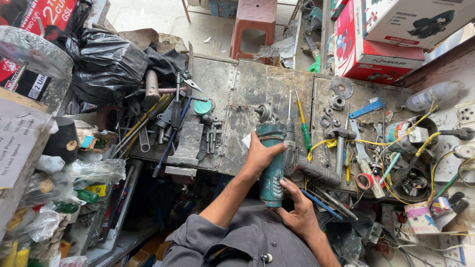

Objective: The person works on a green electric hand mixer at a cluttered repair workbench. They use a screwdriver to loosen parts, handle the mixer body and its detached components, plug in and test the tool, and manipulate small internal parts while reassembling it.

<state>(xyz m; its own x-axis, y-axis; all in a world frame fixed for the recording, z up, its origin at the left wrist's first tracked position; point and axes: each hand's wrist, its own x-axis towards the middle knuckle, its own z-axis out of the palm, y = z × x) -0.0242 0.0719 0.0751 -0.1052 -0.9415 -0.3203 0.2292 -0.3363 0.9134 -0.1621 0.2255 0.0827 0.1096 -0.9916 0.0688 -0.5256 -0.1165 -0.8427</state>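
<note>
Left hand (260, 157) wrapped around the middle of the teal angle grinder (271, 163); right hand (297, 212) cupped at its tail end, at six o'clock. Grinder upright on the metal workbench (247, 94), spindle head toward twelve. Best kept braced against the bench, grip firm, wrists low. Green-handled screwdriver (304, 126) at one o'clock, vise (188, 143) at nine.
</note>
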